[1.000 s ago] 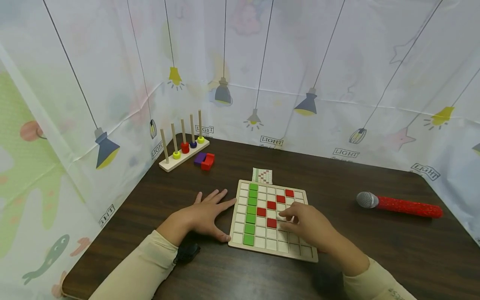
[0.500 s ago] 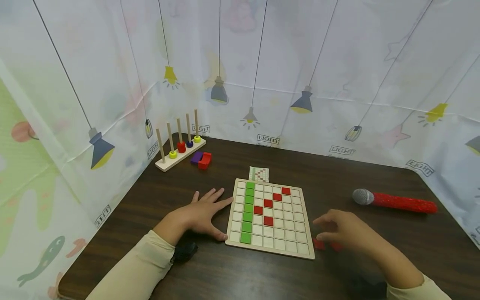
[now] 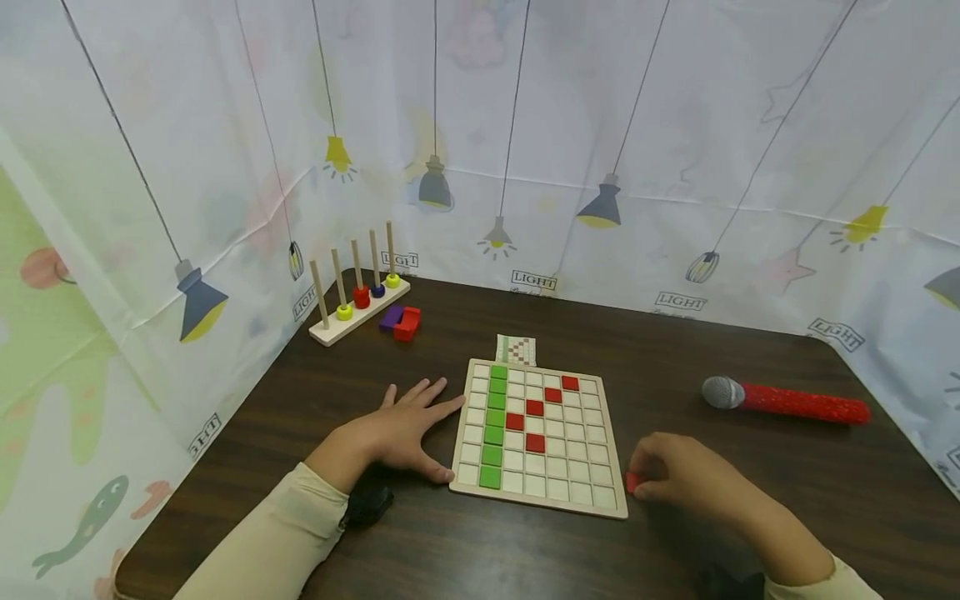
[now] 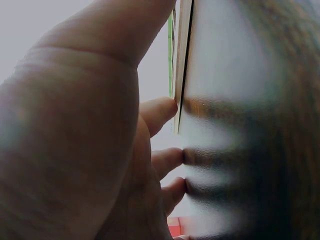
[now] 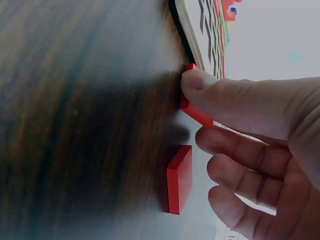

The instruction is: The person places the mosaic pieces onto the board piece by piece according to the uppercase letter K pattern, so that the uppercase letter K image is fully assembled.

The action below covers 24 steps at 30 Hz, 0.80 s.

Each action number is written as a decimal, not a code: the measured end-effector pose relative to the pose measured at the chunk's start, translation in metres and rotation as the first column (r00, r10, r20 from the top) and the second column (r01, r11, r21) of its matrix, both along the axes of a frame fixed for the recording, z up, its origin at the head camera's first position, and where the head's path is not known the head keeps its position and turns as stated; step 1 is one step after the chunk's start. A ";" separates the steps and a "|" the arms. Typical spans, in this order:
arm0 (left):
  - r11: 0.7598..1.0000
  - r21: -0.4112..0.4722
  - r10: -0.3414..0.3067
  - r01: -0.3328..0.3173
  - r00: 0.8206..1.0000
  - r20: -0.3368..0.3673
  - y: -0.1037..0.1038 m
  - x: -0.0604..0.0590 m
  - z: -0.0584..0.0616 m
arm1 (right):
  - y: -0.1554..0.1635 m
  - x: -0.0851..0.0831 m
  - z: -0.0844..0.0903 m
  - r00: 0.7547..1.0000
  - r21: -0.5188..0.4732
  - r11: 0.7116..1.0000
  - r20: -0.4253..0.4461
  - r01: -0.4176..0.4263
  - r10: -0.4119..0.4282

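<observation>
A wooden grid board (image 3: 536,497) lies on the table, with a column of green tiles (image 3: 494,435) and several red tiles (image 3: 535,407) among its pale squares. My left hand (image 3: 401,433) is spread flat at the board's left side, thumb and forefinger at its edge. Beyond the board's right edge, my right hand (image 3: 686,475) pinches a loose red tile (image 5: 197,112); the thumb lies across it in the right wrist view. A second loose red tile (image 5: 180,180) lies on the table under the curled fingers, hidden by the hand in the head view.
A small pattern card (image 3: 516,350) sits at the board's far edge. Toward the back left stand a peg rack (image 3: 360,317) with rings and red and purple blocks (image 3: 406,325). A red microphone (image 3: 795,402) lies at right. A printed curtain (image 3: 645,250) surrounds the table.
My right hand has moved from over the board to the right, down to a loose red tile, and its fingers have closed on that tile. The left hand stays by the board.
</observation>
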<state>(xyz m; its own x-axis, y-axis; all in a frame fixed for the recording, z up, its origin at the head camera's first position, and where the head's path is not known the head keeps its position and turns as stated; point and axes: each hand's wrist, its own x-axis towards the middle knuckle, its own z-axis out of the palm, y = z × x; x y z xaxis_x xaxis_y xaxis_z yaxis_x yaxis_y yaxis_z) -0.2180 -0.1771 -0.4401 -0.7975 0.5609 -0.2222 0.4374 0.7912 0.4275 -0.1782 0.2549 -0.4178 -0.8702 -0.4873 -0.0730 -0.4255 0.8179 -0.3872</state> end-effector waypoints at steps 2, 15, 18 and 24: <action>1.000 0.000 -0.001 0.001 1.000 0.001 0.000 0.000 0.000 | 0.000 -0.002 0.000 0.999 -0.014 0.999 0.025 0.031 -0.031; 1.000 0.002 0.006 -0.006 1.000 0.001 -0.001 0.000 -0.001 | 0.007 -0.026 -0.003 0.975 -0.113 0.970 -0.043 0.214 -0.220; 1.000 0.000 0.006 -0.006 1.000 0.002 -0.001 -0.001 -0.001 | 0.004 -0.030 -0.002 0.969 -0.141 0.963 -0.058 0.232 -0.242; 1.000 0.006 0.003 -0.003 1.000 0.008 0.000 -0.001 -0.001 | -0.015 -0.029 0.000 0.971 -0.197 0.955 -0.046 0.222 -0.235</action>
